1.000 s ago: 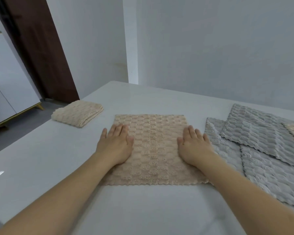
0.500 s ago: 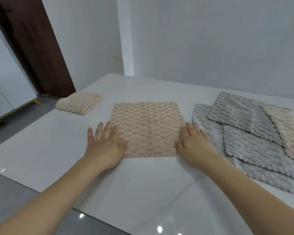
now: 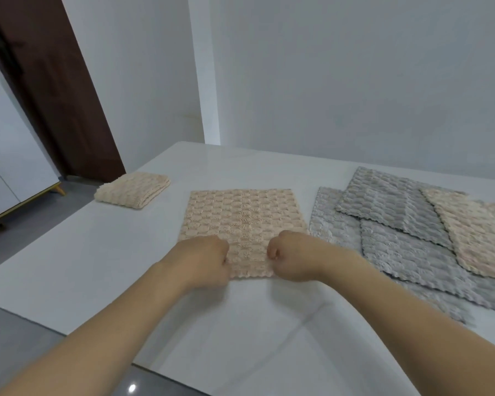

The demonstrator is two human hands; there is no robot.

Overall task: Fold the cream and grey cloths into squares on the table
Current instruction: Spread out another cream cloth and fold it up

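White table, flat palms now gone, both hands pinching cream cloth near edge

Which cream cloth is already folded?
The small thick cream bundle at the table's far left. The cream cloth under both hands lies flat, and the third cream cloth lies flat on the grey pile at right.

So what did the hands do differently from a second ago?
Both hands slid from the side edges of the flat cream waffle-textured cloth to its near edge. The left hand and right hand, flat before, now curl and grip that edge. The folded cream cloth, the overlapping pile of grey cloths and the white table stayed put.
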